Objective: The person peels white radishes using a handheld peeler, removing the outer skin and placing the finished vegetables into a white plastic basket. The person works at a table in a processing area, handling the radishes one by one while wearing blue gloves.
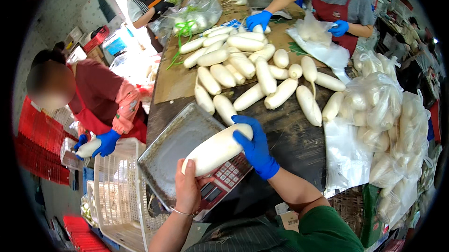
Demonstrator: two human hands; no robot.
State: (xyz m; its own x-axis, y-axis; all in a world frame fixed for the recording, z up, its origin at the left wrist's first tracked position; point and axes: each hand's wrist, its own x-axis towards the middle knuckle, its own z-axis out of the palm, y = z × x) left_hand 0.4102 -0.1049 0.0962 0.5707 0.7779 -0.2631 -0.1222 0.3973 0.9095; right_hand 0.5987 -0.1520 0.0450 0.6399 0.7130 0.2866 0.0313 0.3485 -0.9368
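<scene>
A thick white radish (216,150) is held between my two hands, tilted with its right end higher. My bare left hand (188,187), with a bracelet at the wrist, grips its lower left end. My right hand (256,147), in a blue glove, is wrapped round the upper right end. Below the radish is a weighing scale; its metal pan (170,135) lies to the left and its red keypad panel (229,175) shows partly under my hands. Just beyond, a heap of white radishes (241,65) covers the middle of the table.
Bagged radishes (374,97) are piled at the right beside flat clear bags (346,158). A white plastic crate (117,200) stands at the lower left. A co-worker's gloved hands (106,143) hold a radish at the left; another co-worker's gloved hand (258,19) reaches into the heap.
</scene>
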